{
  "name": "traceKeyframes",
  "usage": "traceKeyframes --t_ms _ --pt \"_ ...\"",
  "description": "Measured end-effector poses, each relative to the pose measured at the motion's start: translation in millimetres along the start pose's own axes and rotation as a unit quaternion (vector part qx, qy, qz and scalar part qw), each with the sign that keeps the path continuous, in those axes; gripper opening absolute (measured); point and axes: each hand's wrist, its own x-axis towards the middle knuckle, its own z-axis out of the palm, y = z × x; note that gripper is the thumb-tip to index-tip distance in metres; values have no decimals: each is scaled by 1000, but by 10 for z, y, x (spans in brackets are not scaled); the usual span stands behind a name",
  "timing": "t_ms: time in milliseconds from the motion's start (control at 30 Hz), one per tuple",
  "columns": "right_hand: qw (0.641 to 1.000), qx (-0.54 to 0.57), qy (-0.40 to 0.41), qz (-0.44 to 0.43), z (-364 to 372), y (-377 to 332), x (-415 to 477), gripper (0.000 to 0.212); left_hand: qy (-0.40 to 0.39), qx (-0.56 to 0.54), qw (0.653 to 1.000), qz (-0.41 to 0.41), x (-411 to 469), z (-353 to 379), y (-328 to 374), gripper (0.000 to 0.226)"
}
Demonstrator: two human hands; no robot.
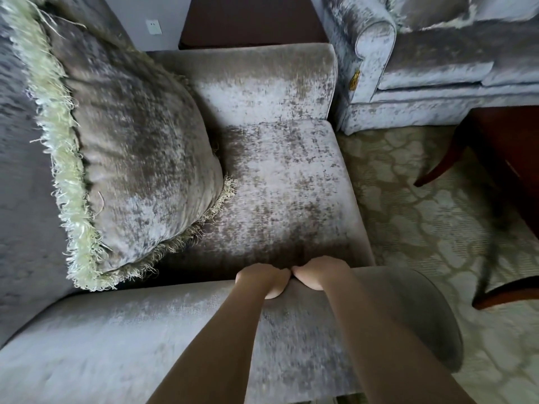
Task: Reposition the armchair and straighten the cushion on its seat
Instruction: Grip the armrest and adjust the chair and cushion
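A grey crushed-velvet armchair (280,182) fills the view from above. I stand beside its near armrest (145,330). My left hand (264,279) and my right hand (316,275) sit side by side on top of that armrest, fingers curled over its inner edge toward the seat, thumbs touching. A large grey cushion (137,158) with a pale green fringe leans tilted against the chair back on the left, its lower corner resting on the seat.
A matching grey sofa (423,71) stands close to the chair's far armrest at the upper right. A dark wooden table (501,158) with curved legs stands on the patterned carpet (423,223) at the right. A dark side table (250,21) is behind the chair.
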Motion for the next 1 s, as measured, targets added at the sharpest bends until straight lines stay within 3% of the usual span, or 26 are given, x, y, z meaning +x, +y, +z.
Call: traceKeyframes --t_ms 200,333,467,567,633,733,833,900,1000 --pt "997 -6 73 -39 60 25 -232 58 32 12 999 26 -141 5 -64 54" --pt "976 0 202 -77 191 47 -477 50 105 53 993 16 -380 60 -146 38" --pt "959 34 266 -93 293 64 -595 48 178 31 984 -2 -475 195 -278 54" --pt "952 56 281 -108 260 96 -618 51 188 45 981 -1 -502 212 -280 58" --pt "946 60 282 -150 245 119 -672 51 203 65 977 -13 -495 222 -283 57" --pt "921 37 254 -293 215 212 -776 53 174 113 977 -45 -497 177 -143 54" --pt "898 -21 201 -391 249 350 -848 84 184 99 973 -101 -532 170 142 50" --pt "901 -80 187 -384 275 519 -862 111 215 44 962 -163 -579 267 375 52" --pt "900 -115 190 -376 319 846 -898 123 319 -19 928 -192 -641 464 602 66"
